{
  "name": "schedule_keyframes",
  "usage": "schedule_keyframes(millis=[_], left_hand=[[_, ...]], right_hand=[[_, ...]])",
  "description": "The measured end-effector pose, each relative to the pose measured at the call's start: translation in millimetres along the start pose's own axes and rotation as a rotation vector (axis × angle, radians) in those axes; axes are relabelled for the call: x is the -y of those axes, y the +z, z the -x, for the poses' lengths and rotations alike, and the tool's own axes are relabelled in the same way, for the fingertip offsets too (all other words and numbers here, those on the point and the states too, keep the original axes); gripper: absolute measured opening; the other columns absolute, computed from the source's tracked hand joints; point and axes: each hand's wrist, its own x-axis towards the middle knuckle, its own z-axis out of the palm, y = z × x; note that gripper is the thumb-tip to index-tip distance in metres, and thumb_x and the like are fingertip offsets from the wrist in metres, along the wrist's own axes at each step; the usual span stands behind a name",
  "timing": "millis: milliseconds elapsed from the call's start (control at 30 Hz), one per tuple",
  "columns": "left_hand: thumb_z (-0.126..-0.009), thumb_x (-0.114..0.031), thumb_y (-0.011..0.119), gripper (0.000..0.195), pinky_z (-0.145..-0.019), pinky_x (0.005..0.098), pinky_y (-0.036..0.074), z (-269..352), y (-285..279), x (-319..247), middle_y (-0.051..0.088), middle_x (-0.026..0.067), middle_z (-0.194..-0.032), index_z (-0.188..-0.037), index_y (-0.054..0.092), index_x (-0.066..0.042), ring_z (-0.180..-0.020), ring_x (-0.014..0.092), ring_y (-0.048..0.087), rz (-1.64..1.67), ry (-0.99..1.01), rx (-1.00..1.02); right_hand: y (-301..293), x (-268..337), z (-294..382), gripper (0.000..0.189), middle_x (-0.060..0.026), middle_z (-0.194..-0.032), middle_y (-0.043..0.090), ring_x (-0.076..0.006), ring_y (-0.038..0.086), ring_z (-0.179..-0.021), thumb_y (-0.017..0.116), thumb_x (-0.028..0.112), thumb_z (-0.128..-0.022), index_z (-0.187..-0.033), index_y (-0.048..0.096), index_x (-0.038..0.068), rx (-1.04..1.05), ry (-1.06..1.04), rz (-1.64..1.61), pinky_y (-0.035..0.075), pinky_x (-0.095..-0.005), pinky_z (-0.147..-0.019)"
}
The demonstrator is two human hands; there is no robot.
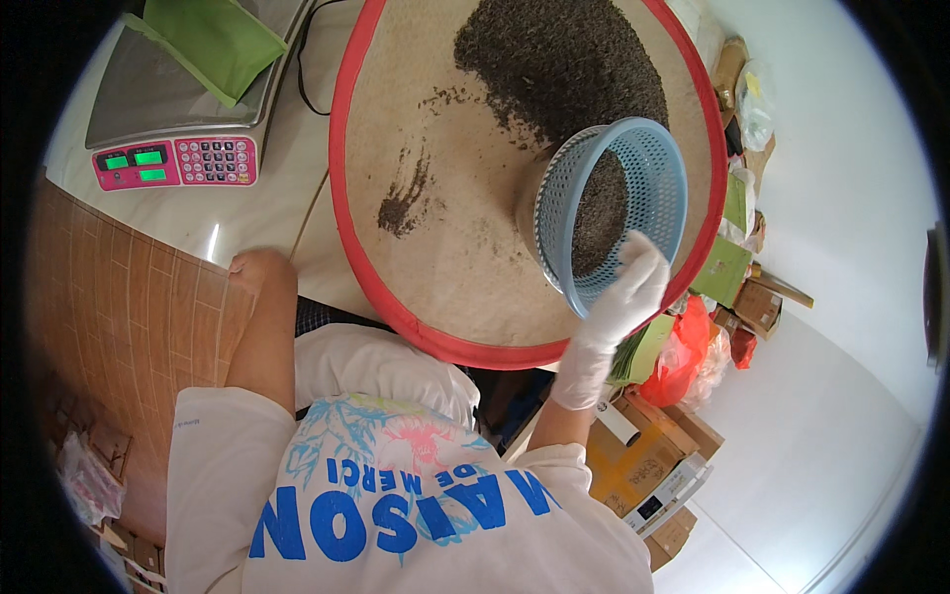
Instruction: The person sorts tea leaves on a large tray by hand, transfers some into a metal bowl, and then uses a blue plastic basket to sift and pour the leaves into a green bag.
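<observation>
My right hand (631, 286), in a white glove, grips the near right rim of a light blue perforated plastic basket (657, 178). The basket tilts and holds some fine, dark, dried leaf-like material (600, 215). Beneath it is a wide round tray (445, 297) with a red-bound rim. A large heap of similar dark loose material (571, 67), possibly tea, covers the tray's far right part. A small smear of it (401, 204) lies left of centre. My bare left hand (260, 267) rests at the table edge, left of the tray; its fingers are mostly hidden.
A digital scale (178, 160) with lit displays stands at the far left, a green bag (215, 48) on its metal pan. A black cable (303, 67) runs beside it. Along the right wall sit green packets (724, 267), plastic bags (679, 356) and cardboard boxes (631, 460).
</observation>
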Motion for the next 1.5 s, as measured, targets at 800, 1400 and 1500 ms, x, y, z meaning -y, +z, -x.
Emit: schedule_keyframes(millis=[800,1400,1500], left_hand=[[-0.099,-0.033,0.034,0.040,-0.074,0.0426,0.051,-42.6,51.1,33.3,0.068,0.0145,-0.103,-0.110,0.059,-0.004,-0.091,0.033,0.065,0.151,0.056,-0.183],[-0.097,-0.025,0.040,0.034,-0.077,0.0441,0.050,-39.0,20.8,15.7,0.060,0.0227,-0.106,-0.109,0.054,0.004,-0.093,0.037,0.061,0.010,0.154,0.010],[-0.097,-0.024,0.041,0.034,-0.082,0.0438,0.049,-44.4,20.2,15.6,0.057,0.0222,-0.113,-0.115,0.052,0.004,-0.098,0.037,0.059,-0.013,0.176,0.048]], right_hand=[[237.1,-56.3,140.5,0.032,-0.0075,-0.056,0.054,-0.0277,0.060,-0.048,0.056,0.031,-0.094,-0.067,0.052,0.013,0.490,-0.591,0.560,0.049,-0.0418,-0.047],[18.1,31.0,60.5,0.033,-0.0065,-0.060,0.035,-0.0086,0.032,-0.061,0.054,0.014,-0.099,-0.070,0.045,0.000,0.396,0.080,-0.318,0.036,-0.0277,-0.052],[-7.8,7.0,18.6,0.035,-0.0078,-0.059,0.035,-0.0086,0.032,-0.057,0.053,0.013,-0.099,-0.069,0.043,0.000,0.202,0.125,-0.359,0.035,-0.0297,-0.049]])
